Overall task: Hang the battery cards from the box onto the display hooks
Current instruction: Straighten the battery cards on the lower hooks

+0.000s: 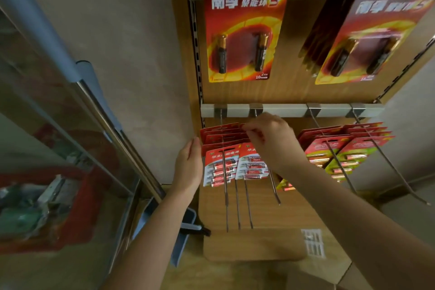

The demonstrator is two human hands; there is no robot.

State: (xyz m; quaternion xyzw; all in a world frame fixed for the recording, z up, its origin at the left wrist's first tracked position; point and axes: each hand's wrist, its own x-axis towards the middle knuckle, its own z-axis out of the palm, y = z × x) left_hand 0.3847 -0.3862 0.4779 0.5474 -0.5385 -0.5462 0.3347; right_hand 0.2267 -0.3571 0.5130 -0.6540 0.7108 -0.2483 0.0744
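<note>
Slippage is your risk: your right hand [266,141] pinches the tops of the battery cards [223,167] hanging at 6 o'clock under the rail [287,110], your left hand [188,165] lies flat against their 9 o'clock edge, and a card perhaps not fully threaded could slide off the hook [226,207].

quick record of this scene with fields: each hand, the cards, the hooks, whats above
left hand: fingers straight, flat against the left edge of the red battery cards
right hand: fingers curled, pinching a card top in the second stack
lower rail: four long wire hooks; the two left ones hold the red battery cards
right hooks: green and red cards, untouched
upper row: two stacks of large battery cards
</note>
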